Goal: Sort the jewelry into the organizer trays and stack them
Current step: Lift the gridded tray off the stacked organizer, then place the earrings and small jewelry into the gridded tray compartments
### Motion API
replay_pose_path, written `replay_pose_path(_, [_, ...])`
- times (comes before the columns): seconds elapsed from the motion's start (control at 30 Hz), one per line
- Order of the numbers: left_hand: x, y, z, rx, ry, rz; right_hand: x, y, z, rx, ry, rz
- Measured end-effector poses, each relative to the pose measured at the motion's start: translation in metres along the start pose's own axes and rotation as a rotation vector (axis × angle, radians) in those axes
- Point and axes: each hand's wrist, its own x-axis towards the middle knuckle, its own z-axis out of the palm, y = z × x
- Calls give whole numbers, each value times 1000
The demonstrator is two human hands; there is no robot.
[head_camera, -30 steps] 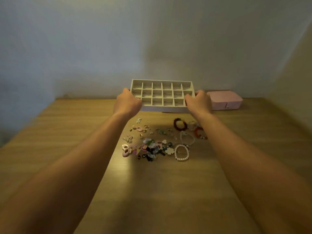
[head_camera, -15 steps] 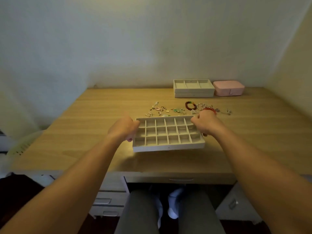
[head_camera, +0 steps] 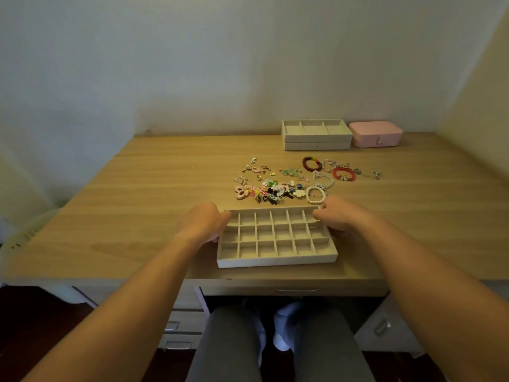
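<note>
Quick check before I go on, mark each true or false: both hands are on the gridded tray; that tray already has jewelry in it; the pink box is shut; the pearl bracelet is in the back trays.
1. Both hands are on the gridded tray. True: the left hand and the right hand grip its two ends.
2. That tray already has jewelry in it. False: its compartments are empty, and the jewelry lies loose on the desk beyond it.
3. The pink box is shut. True.
4. The pearl bracelet is in the stacked trays at the back. False: it lies on the desk near the right hand.
</note>
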Motion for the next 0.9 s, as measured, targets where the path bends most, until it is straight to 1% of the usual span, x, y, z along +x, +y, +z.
replay_pose_path(0.1, [11, 7, 3, -80, -66, -20, 11, 3, -10, -30, -28, 18])
replay_pose_path(0.17, [20, 14, 3, -106, -141, -27, 15, 0, -16, -194, 12, 69])
replay_pose_path(0.23, [29, 24, -2, -79, -198, -20, 16, -4, -24, -396, 185, 120])
replay_pose_path(0.27, [34, 31, -7, -45, -184, -3, 18, -7, -27, -424, 278, 125])
replay_pose_path(0.3, [40, 39, -11, 8, -132, 10, 23, -9, -30, -401, 355, 105])
replay_pose_path(0.33, [44, 47, -16, 78, -41, 31, 29, -11, -31, -363, 405, 62])
replay_pose_path(0.37, [47, 55, -19, 148, 58, 49, 36, -13, -30, -318, 419, 5])
replay_pose_path(0.43, [53, 70, -17, 208, 207, 108, 50, -16, -27, -209, 367, -109])
replay_pose_path(0.47, [58, 76, -12, 179, 225, 146, 56, -17, -24, -165, 324, -158])
replay_pose_path(0.5, [62, 81, -8, 121, 208, 179, 60, -19, -22, -126, 282, -200])
replay_pose_path(0.57, [73, 93, -1, -70, 115, 247, 68, -23, -19, -64, 235, -260])
replay_pose_path(0.63, [83, 104, 0, -303, 43, 313, 75, -25, -16, -36, 233, -295])
replay_pose_path(0.7, [90, 112, 0, -479, 34, 353, 79, -27, -13, -58, 244, -313])
replay_pose_path(0.83, [101, 119, 3, -602, 51, 395, 83, -26, -12, -37, 206, -295])
replay_pose_path(0.9, [106, 119, 7, -676, 34, 402, 87, -22, -13, -17, 182, -289])
